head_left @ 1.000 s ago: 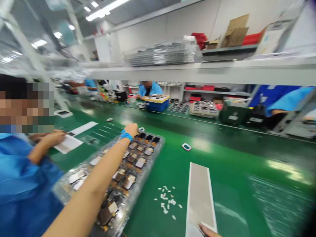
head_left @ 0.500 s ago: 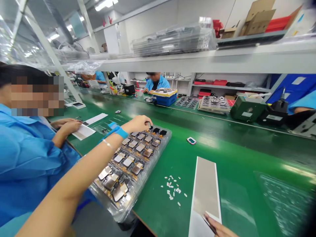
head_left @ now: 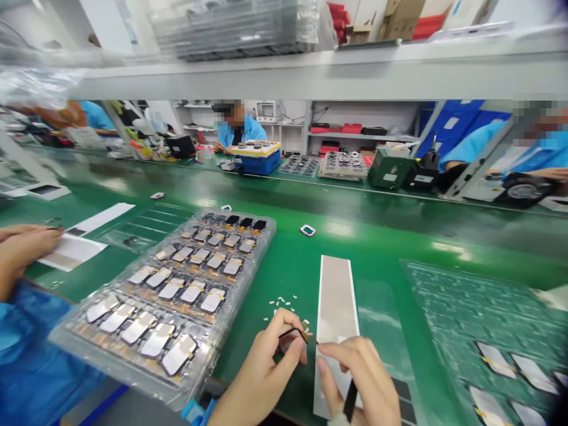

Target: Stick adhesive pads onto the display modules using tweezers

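Observation:
My left hand (head_left: 266,367) is low in the middle, fingers pinched on a small flat part with a thin dark flex tail (head_left: 296,335). My right hand (head_left: 359,378) is right beside it, fingers curled round dark tweezers (head_left: 350,400), its fingertips close to the same part. Both hands hover over the near end of a long grey strip (head_left: 335,296) lying on the green table. A clear plastic tray (head_left: 151,367) with several silvery rectangular parts in rows sits to the left of my hands. Small white scraps (head_left: 280,303) lie between tray and strip.
A co-worker's hand (head_left: 20,248) and blue sleeve (head_left: 26,355) are at the left by white sheets (head_left: 73,248). A second clear tray (head_left: 465,307) with a few parts lies at the right. A small white-rimmed part (head_left: 307,230) lies on the belt. More people sit across the belt.
My left hand has come back from the tray's far end to the near edge, now pinching a small part. My right hand has risen into view beside it. The view has tilted down.

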Tool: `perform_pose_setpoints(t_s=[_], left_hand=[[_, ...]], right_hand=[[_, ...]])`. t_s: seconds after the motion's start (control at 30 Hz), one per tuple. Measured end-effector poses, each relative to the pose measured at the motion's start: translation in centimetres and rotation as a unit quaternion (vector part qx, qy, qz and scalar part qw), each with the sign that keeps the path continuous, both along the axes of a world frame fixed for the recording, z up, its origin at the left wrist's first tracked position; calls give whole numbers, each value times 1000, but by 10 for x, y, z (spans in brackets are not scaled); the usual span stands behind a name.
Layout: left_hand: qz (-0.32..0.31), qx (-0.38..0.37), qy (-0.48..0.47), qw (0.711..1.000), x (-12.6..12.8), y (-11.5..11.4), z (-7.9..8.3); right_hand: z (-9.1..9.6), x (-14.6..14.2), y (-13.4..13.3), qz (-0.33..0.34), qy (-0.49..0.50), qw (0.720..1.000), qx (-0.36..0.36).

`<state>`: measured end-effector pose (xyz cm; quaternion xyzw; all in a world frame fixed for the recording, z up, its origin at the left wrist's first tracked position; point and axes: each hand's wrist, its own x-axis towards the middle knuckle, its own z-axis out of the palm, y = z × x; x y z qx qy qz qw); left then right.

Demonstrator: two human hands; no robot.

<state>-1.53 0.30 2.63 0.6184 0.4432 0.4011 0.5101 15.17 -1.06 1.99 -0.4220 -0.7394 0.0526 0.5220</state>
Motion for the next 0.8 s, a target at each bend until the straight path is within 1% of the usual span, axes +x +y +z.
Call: perform_pose_setpoints(t_s=[0.07, 0.13, 0.23, 0.37, 0.5, 0.67, 0.8], left_hand=[[-12, -6, -37, 999, 5, 5, -12], [-22, -13, -49, 998, 6, 6, -20], [-32, -23, -58, 998, 3, 3, -26], [-36, -10, -65, 997, 0, 1, -31], [-26, 20, -41, 999, 0, 1, -32], [-13, 63, 28, 997, 0, 2, -26], [-6, 67, 64, 996, 2, 3, -25]], right_hand=[[-4, 1, 6, 14, -51, 999, 0], [-10, 3, 10, 17, -80, 997, 1], [-19, 3, 11, 13, -84, 996, -3], [-21, 0, 9, 12, -78, 997, -8], [-19, 1, 8, 17, -87, 996, -8], [-19, 2, 8, 20, -133, 991, -13], [-17, 2, 12, 2, -169, 985, -19]])
